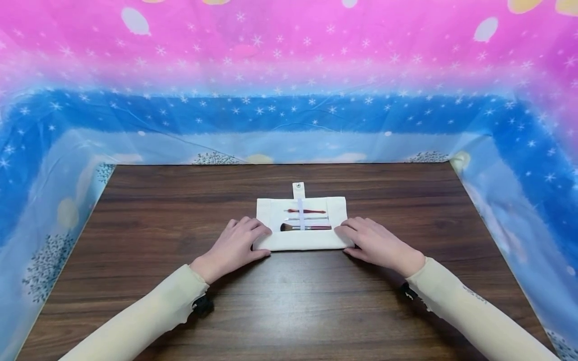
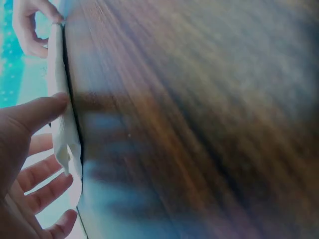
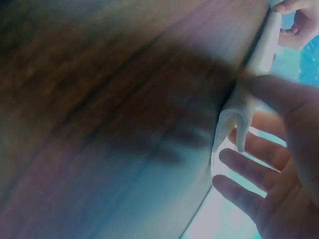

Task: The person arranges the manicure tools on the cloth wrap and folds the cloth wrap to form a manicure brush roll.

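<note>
A cream fabric tool roll [image 1: 307,240] lies on the table, its near edge folded over into a thick band. Inside, a pale strap [image 1: 302,204] crosses a dark-bristled brush [image 1: 286,227], a thin silvery tool [image 1: 318,218] and a slim red-handled tool [image 1: 313,211]. My left hand [image 1: 241,240] pinches the left end of the fold, thumb at the near edge and fingers over the top. At the opposite end, my right hand [image 1: 379,243] pinches it in the same manner. Both wrist views show the fold's curled open end [image 2: 70,154] between thumb and fingers.
A snap tab [image 1: 298,189] sticks out from the roll's far edge. The dark wooden table [image 1: 289,301] is bordered at the back and sides by a patterned pink and blue cloth [image 1: 289,110]. A dark band [image 1: 203,305] sits under the left sleeve cuff.
</note>
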The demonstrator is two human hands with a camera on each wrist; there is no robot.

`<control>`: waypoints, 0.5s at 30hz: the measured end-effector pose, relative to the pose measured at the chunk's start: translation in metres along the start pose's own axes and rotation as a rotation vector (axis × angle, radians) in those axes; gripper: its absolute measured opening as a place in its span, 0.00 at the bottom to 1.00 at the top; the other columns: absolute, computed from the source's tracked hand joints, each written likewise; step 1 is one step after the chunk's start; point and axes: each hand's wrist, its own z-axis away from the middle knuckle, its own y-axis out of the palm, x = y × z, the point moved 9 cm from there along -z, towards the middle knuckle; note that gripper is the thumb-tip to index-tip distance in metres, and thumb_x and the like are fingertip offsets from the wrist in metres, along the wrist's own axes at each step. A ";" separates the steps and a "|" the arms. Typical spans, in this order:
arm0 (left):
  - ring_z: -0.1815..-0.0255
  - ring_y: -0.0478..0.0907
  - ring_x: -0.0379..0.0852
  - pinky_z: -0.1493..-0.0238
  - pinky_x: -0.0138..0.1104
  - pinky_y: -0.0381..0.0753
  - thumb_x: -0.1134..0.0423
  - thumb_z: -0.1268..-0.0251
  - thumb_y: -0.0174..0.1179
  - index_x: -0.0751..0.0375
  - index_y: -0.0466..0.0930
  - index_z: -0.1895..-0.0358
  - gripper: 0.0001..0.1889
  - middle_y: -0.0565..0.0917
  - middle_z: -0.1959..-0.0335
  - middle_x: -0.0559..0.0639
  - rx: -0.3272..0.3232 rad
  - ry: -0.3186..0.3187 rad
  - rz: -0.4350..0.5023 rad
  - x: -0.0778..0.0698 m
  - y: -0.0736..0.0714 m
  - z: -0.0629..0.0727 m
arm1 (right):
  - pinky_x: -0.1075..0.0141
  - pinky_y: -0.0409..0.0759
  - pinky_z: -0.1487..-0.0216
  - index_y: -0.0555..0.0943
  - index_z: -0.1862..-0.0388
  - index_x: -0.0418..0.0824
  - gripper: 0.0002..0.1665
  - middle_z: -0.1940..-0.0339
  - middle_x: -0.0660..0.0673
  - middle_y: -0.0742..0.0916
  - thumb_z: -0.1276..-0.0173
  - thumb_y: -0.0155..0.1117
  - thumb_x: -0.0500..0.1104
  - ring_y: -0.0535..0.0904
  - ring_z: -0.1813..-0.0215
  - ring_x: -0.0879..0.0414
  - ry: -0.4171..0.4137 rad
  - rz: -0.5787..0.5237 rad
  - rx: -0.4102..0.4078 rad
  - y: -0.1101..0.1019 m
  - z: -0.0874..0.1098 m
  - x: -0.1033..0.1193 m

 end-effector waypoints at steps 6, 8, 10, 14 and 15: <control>0.47 0.79 0.53 0.47 0.53 0.75 0.51 0.38 0.76 0.55 0.85 0.44 0.22 0.84 0.47 0.52 0.038 0.001 0.000 0.000 0.001 0.000 | 0.52 0.82 0.47 0.80 0.40 0.36 0.27 0.48 0.42 0.85 0.36 0.78 0.42 0.82 0.49 0.49 0.005 0.019 0.010 0.003 0.000 0.000; 0.47 0.79 0.52 0.48 0.52 0.75 0.52 0.37 0.75 0.56 0.85 0.43 0.21 0.84 0.47 0.52 0.047 0.002 0.005 0.000 0.002 0.000 | 0.52 0.81 0.48 0.80 0.40 0.36 0.27 0.48 0.43 0.85 0.36 0.78 0.40 0.82 0.49 0.49 -0.002 0.017 0.011 0.004 -0.001 0.001; 0.48 0.79 0.52 0.49 0.51 0.75 0.55 0.35 0.74 0.57 0.85 0.43 0.20 0.84 0.47 0.53 0.052 0.007 0.008 0.000 0.002 0.000 | 0.52 0.81 0.48 0.79 0.40 0.36 0.27 0.48 0.43 0.85 0.37 0.76 0.37 0.82 0.49 0.49 -0.009 0.015 0.010 0.004 -0.001 0.002; 0.49 0.79 0.52 0.50 0.50 0.76 0.63 0.36 0.69 0.59 0.84 0.41 0.19 0.83 0.48 0.53 0.045 0.031 0.005 -0.003 0.002 0.000 | 0.52 0.81 0.48 0.78 0.38 0.35 0.28 0.47 0.41 0.84 0.38 0.72 0.32 0.82 0.48 0.47 -0.003 0.025 0.008 0.004 -0.003 0.002; 0.49 0.79 0.52 0.50 0.50 0.76 0.65 0.37 0.68 0.59 0.83 0.41 0.20 0.84 0.48 0.53 0.040 0.037 0.003 -0.003 0.002 -0.001 | 0.52 0.81 0.48 0.78 0.38 0.34 0.28 0.46 0.40 0.84 0.38 0.71 0.31 0.82 0.48 0.47 0.002 0.026 0.007 0.005 -0.004 0.003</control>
